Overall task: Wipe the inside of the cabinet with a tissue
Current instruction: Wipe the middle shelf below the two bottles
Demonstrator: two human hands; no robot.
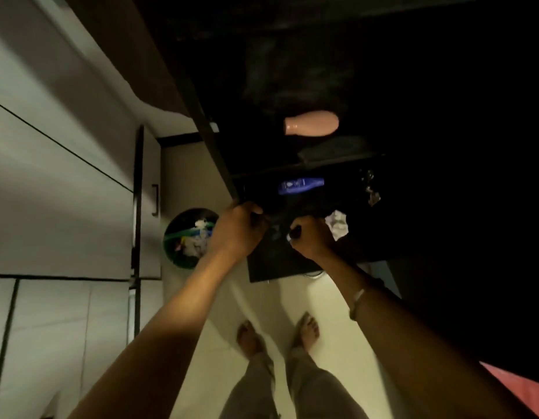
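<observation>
The cabinet is dark inside, with a shelf edge across its middle. A dark flat panel juts out at its bottom front. My left hand is curled over that panel's upper left corner, by the cabinet's front edge. My right hand is a fist on the panel's right side, closed around a small dark object I cannot identify, with a white speck at the knuckles. A crumpled white tissue lies just right of my right hand, touching or nearly touching it; I cannot tell which.
A blue bottle lies on the lower shelf and a peach bottle on the one above. A round bin full of waste stands on the pale floor to the left. White cupboard doors fill the left. My bare feet stand below.
</observation>
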